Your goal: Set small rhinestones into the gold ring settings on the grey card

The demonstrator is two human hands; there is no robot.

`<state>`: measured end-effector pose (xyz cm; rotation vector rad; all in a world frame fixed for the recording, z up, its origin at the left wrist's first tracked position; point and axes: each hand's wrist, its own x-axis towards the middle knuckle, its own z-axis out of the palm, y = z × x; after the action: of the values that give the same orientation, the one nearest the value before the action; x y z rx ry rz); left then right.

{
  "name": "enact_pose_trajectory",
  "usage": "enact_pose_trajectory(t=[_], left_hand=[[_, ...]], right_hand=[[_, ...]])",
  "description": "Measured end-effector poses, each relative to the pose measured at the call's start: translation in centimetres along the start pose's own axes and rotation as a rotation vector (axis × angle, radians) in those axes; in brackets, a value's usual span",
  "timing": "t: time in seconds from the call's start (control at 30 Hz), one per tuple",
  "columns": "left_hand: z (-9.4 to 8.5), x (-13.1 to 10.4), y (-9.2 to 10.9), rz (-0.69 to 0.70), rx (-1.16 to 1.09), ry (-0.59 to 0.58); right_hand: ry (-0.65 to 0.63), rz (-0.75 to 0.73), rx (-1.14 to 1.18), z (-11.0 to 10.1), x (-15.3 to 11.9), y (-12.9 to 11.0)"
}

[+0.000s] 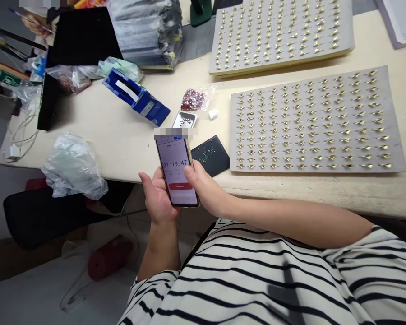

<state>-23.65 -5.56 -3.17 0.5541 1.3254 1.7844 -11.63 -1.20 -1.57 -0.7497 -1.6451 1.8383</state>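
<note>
**Phone timer in both hands, trays of gold pieces waiting**

Step in hand, as I judge it: checking/working a timer on the phone (177,171), screen reads 01:19:47 w/ a red button below. Phone sits at approx 6 o'clock of the bench (122,140), held out just past its near edge, over the lap.

Left hand (157,198) cups the phone from underneath, fingers wrapped round its left edge & back, clamped on it. Right hand (203,183) comes in from 3 o'clock, fingers curled against the phone's right edge, thumb resting near the screen; also gripping it.

Next move, probably: a light thumb tap on the red button. Calls for a steady left-hand hold, since the glass is slick & the phone hangs off the bench.

Materials:
- Phone: thin, rigid, glossy glass slab.
- Grey pad (318,122) at 2 o'clock: flat, matte, felt-like, rows of small shiny gold metal pieces.
- Second pad (280,36) at 1 o'clock, same sort.
- Small black tray (211,155) just beside the phone, w/ tiny glittery specks.
- Clear bag of red stones (194,98) at 12 o'clock, crinkly.
- Blue tape dispenser (137,97) at 11 o'clock, hard plastic.
- Crumpled plastic bag (72,167) at 9 o'clock, soft, translucent.
</note>
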Motion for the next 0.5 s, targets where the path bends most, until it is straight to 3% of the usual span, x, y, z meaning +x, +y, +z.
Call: enact_pose_trajectory(t=[0.13,0.3,0.5], left_hand=[[-0.3,0.9,0.3,0.032,-0.004,0.030],[0.4,1.2,0.4,0.041,-0.064,-0.010],[1.1,1.0,0.6,0.078,-0.110,-0.053]], right_hand=[[-0.113,-0.055,0.037,0.0,-1.2,0.3],[-0.085,-0.094,-0.132,0.2,-1.8,0.8],[-0.037,-0.081,-0.124,0.0,-1.6,0.9]])
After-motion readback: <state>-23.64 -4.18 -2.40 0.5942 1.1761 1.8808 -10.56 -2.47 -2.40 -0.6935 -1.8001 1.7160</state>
